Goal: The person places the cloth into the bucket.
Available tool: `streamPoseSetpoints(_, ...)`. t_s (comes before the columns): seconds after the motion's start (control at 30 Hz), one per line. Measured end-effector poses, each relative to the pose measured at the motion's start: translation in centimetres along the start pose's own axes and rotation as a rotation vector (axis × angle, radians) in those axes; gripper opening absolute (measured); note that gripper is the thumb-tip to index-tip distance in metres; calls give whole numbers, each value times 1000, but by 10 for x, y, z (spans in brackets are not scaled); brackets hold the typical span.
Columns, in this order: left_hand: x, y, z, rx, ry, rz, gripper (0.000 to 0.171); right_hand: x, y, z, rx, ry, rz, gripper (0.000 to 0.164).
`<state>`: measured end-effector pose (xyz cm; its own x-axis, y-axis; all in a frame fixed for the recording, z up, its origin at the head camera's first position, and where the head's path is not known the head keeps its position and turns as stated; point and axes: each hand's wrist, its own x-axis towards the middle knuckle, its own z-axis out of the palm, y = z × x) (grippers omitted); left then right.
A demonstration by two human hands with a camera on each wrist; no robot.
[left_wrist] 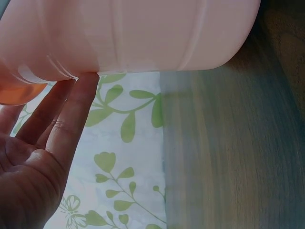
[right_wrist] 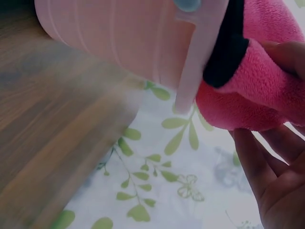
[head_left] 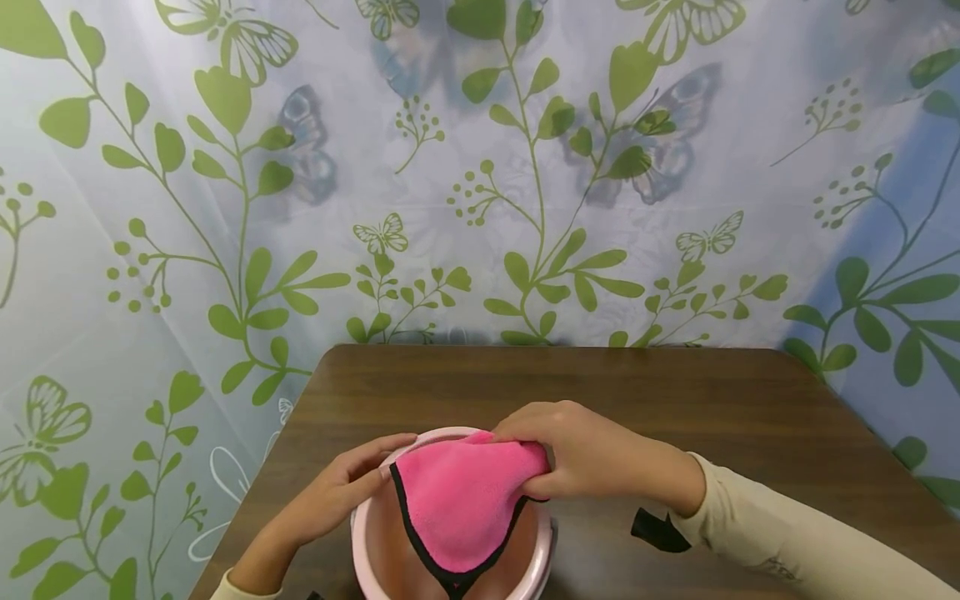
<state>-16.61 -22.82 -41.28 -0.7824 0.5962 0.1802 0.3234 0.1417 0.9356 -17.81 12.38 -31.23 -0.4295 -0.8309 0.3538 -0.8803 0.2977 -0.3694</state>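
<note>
A pink plush cloth [head_left: 467, 500] with black edging drapes over the mouth of a pale pink bucket [head_left: 363, 542]. My right hand [head_left: 592, 454] holds a bunched part of the cloth at the bucket's right rim, thumb below and fingers above. In the right wrist view, gathered pink cloth [right_wrist: 257, 81] lies between the thumb and fingers. On the opposite side, my left hand [head_left: 348, 487] grips the bucket's rim, its thumb reaching over beside a corner of the cloth. The left wrist view has its fingers [left_wrist: 76, 114] against the bucket's outer wall [left_wrist: 143, 33].
The bucket stands at the near part of a dark brown wooden table [head_left: 600, 383]. A curtain [head_left: 480, 200] printed with green leaves and butterflies hangs behind the table and along its sides. A black strap [head_left: 660, 531] shows by my right sleeve [head_left: 795, 525].
</note>
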Motion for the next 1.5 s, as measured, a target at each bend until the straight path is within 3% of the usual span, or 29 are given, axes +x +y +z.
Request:
streamPoseSetpoints(0.2,-1,0,0,-11,7,-19,43,7,-6,13,-85,-28,-41,40)
streamPoseSetpoints(0.6,-3,1,-1,-36,-5,21,43,25,-19,38,-255,-205,-103,44)
streamPoseSetpoints(1.0,-3,2,-2,-30,5,17,43,30,-21,54,-350,-331,-95,46)
streamPoseSetpoints(1.3,-4,1,0,-33,4,12,42,28,-22,52,-319,-372,-90,53)
streamPoseSetpoints(1.5,-4,2,-1,-43,2,9,43,21,-16,38,-269,-259,-111,49)
